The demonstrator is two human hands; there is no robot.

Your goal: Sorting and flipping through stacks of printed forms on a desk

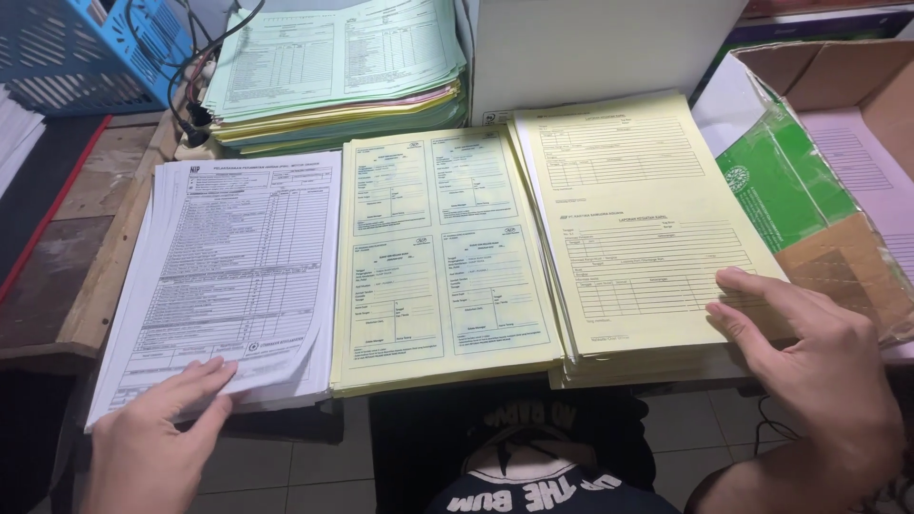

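With both grips released, the left hand (pixel 152 433) is laid on the white stack (pixel 224 276) and the right hand (pixel 809 357) on the right yellow stack (pixel 638 219); single top sheets are judged next to be pinched.

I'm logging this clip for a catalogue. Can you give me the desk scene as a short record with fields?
Left hand: fingers flat on the near corner of the white form stack
Right hand: fingers on the near right edge of the right yellow form stack
Middle: yellow four-panel form stack, untouched
Behind: pile of green forms
Far left: blue plastic basket
Right: open cardboard box with a green packet
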